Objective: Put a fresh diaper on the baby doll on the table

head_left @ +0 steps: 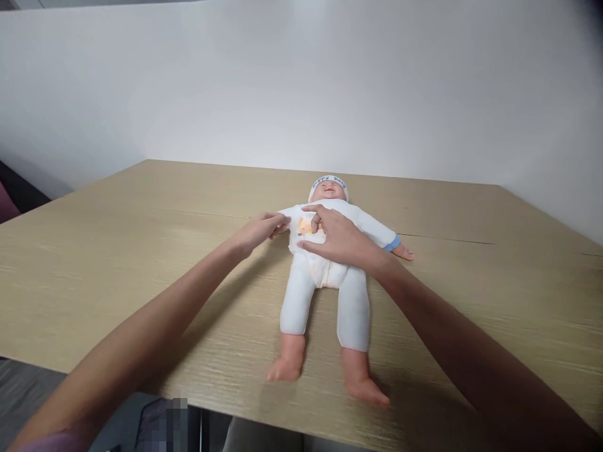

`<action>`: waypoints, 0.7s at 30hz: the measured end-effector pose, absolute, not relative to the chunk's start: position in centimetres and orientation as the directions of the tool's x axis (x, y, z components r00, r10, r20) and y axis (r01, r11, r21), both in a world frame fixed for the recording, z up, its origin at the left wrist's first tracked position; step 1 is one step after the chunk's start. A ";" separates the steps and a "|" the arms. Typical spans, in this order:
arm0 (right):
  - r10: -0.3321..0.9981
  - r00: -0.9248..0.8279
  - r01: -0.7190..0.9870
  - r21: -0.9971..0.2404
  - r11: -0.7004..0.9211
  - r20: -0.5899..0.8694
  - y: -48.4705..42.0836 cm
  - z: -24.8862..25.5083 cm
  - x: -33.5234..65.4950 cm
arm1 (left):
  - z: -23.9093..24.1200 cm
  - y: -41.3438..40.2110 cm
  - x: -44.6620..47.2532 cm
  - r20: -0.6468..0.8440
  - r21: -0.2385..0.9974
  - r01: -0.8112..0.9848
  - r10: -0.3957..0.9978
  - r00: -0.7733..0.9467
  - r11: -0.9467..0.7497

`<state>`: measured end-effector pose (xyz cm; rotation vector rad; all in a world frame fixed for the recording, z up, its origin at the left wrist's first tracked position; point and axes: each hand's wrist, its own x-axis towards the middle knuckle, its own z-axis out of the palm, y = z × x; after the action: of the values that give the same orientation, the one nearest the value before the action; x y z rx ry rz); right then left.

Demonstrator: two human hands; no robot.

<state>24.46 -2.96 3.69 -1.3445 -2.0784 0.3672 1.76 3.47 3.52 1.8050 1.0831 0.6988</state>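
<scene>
A baby doll [325, 245] lies on its back on the wooden table, head away from me and bare feet toward me. It wears a white outfit with an orange print on the chest, blue cuffs, and a white cap [328, 181] with blue lettering. My left hand [264, 232] is closed around the doll's arm on the left side, hiding its forearm and hand. Over the chest and belly is my right hand [336, 237], thumb and fingers apart, with nothing gripped. Whether it touches the cloth is hard to tell. The doll's other arm [381, 232] stretches out to the right.
The light wooden table [141, 251] reaches back to a white wall [282, 88]. A thin seam crosses the tabletop behind the doll. Below the front edge, grey and dark things [160, 427] show, partly blurred out. Something dark [21, 191] stands past the left edge.
</scene>
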 end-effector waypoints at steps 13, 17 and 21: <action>0.905 -0.099 0.717 -0.601 0.353 0.414 -1.5 2.4 24.8 | -0.6 4.1 5.2 0.206 0.928 0.197 0.875 0.438 -0.316; 0.837 -0.031 0.722 -0.567 0.396 0.546 -1.3 1.7 24.7 | -1.2 4.4 5.4 0.236 0.895 0.237 0.851 0.469 -0.378; 0.768 0.043 0.712 -0.559 0.425 0.639 -2.4 2.5 25.2 | -1.0 4.3 5.6 0.290 0.809 0.375 0.862 0.415 -0.452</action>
<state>25.19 -2.40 2.50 -1.3029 -1.6821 0.0705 5.59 4.30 -1.01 2.0110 1.0461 0.9459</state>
